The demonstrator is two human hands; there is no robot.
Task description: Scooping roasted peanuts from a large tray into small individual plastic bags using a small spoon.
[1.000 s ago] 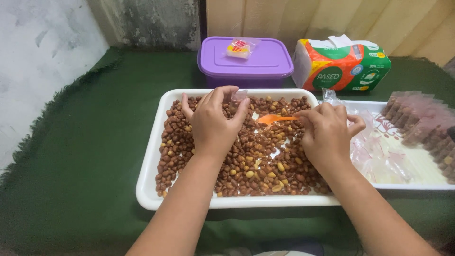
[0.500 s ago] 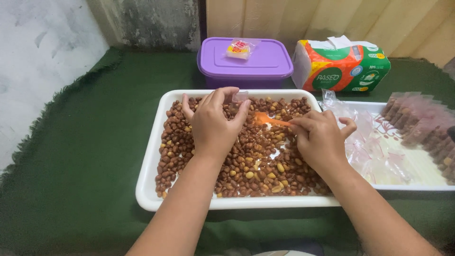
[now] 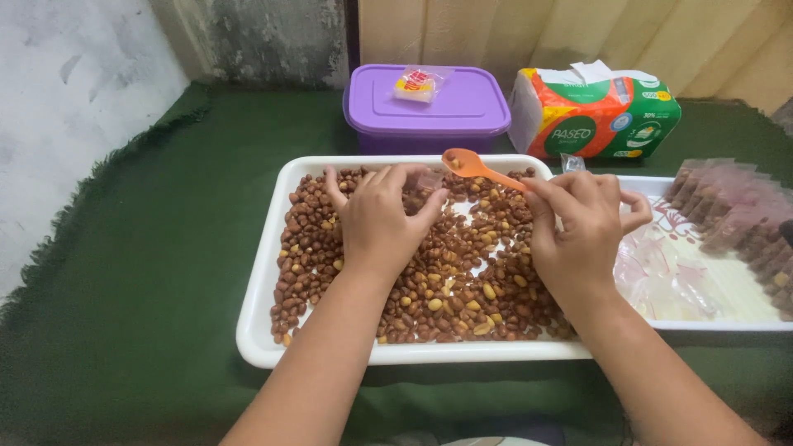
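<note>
I see a green cloth [image 3: 132, 289] under a white tray [image 3: 263, 272] full of brown peanuts [image 3: 462, 289]. A second tray [image 3: 719, 324] to its right holds empty clear bags [image 3: 661, 277] and a row of filled packets [image 3: 731, 215]. Behind stand a purple box [image 3: 429, 111] and a tissue pack [image 3: 595, 116]. My left hand [image 3: 380, 223] pinches a small clear bag [image 3: 428, 178] over the far side of the nuts, fingers curled narrow. My right hand [image 3: 578, 235] grips an orange spoon [image 3: 479, 168] by its handle. The spoon's long axis runs from the right hand up and leftward, its bowl carrying a nut or two, just beside the bag's mouth.
</note>
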